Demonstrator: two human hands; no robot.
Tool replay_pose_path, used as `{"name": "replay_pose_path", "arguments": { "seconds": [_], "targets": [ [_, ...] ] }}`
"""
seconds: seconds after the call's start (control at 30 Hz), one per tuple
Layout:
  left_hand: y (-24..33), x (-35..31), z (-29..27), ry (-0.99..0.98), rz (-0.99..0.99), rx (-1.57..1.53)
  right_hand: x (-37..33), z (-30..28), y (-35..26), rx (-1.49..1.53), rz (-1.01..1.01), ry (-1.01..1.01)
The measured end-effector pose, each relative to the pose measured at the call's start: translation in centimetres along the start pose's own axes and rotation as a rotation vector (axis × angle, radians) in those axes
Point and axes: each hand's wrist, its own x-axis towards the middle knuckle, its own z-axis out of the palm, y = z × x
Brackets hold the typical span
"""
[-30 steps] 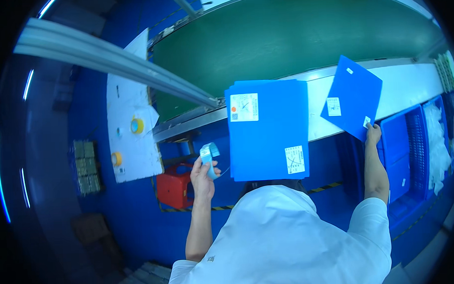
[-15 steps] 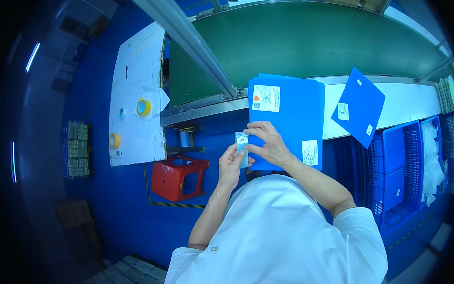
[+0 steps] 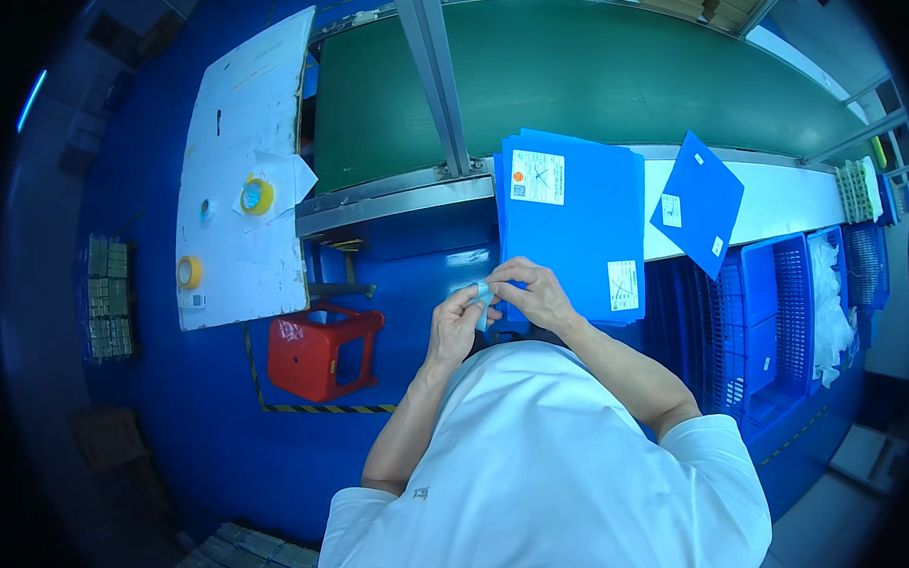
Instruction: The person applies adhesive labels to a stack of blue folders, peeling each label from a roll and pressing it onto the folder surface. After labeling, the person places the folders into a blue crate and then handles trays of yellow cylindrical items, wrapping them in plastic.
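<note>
My left hand (image 3: 456,324) is closed on a small pale blue strip (image 3: 482,295), holding it in front of my body. From the other side, the fingertips of my right hand (image 3: 537,294) pinch the strip's upper end. Most of it is covered by the fingers, and it looks bent. Just beyond my right hand lies a stack of blue plastic sheets (image 3: 583,224), with white labels near two of its corners. Another blue sheet (image 3: 695,221), turned at an angle and bearing small white labels, rests on the white ledge to the right.
A green belt (image 3: 568,80) runs behind the metal frame post (image 3: 429,75). On the left table (image 3: 233,101) are tape rolls (image 3: 256,197). A red stool (image 3: 305,357) stands on the floor at left. Blue baskets (image 3: 776,323) are at right.
The strip, earlier flat with its printed face showing, is now bent and mostly covered by my fingers. My hands have drawn closer around it. The whole view has shifted slightly.
</note>
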Motion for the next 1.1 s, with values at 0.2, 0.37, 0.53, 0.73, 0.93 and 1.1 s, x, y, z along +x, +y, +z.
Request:
{"name": "replay_pose_path", "arguments": {
  "seconds": [0.2,0.37,0.53,0.73,0.93,1.1],
  "targets": [
    [-0.9,-0.1,-1.2,-0.072,-0.100,-0.142,-1.0,1.4,0.8,0.029,0.171,-0.019],
    [-2.4,0.1,-1.7,-0.073,-0.090,-0.086,-1.3,1.6,1.7,0.547,0.464,-0.025],
    [-2.6,0.2,-2.2,-0.036,-0.135,-0.088,-1.1,-1.1,3.5,-0.035,0.215,0.456],
    [-3.8,0.2,-3.5,0.106,-0.175,-0.143,-3.4,-3.2,6.2,-0.849,-0.173,0.301],
    [-4.2,0.5,-3.3,0.136,-0.228,-0.110,-6.3,-4.5,4.8,-0.856,-0.250,0.035],
    [-4.5,1.0,-2.3,0.138,-0.252,-0.151,-8.2,-6.2,5.0,-0.976,-0.247,-0.207]
  ]
}}
